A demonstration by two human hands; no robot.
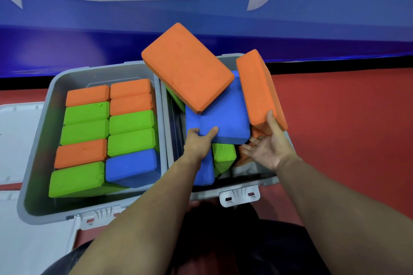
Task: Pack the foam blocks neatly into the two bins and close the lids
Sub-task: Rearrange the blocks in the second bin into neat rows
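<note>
**Both hands in the right bin**

Your left hand [199, 140] gripped the near edge of the blue block [223, 118], fingers curled over it, inside the right bin [241, 190]. Your right hand [268, 147] was spread, palm up, its thumb touching the tilted orange block [259, 89] at the bin's right side. Another orange block [187, 67] lay across the blue one. Left of that bin, the left bin [33, 163] held blocks in neat rows.
</note>
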